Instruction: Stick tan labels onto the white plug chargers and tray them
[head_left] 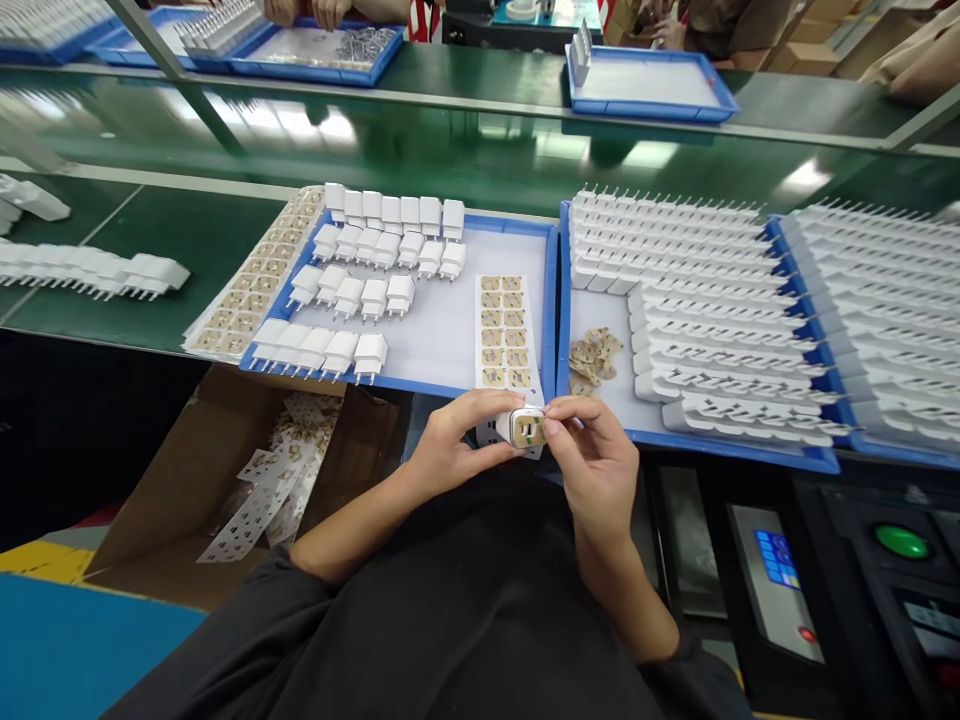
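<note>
My left hand (469,435) grips a white charger (514,428) between thumb and fingers, its port end turned up. A tan sticker (529,430) lies over that end, around the port openings. With thumb and index finger pinched at the sticker's right edge, my right hand (589,440) touches the charger. Just beyond, a sheet of tan stickers (504,320) lies at the right side of a blue tray (550,300). Rows of white chargers (375,298) stand on that tray's left part.
To the right, another blue tray (564,260) holds many chargers (675,290) and loose tan pieces (595,355). Sticker sheets (255,280) lie left. An open carton (157,490) with scrap stands lower left. Other people's hands (330,12) show across the green conveyor (450,150).
</note>
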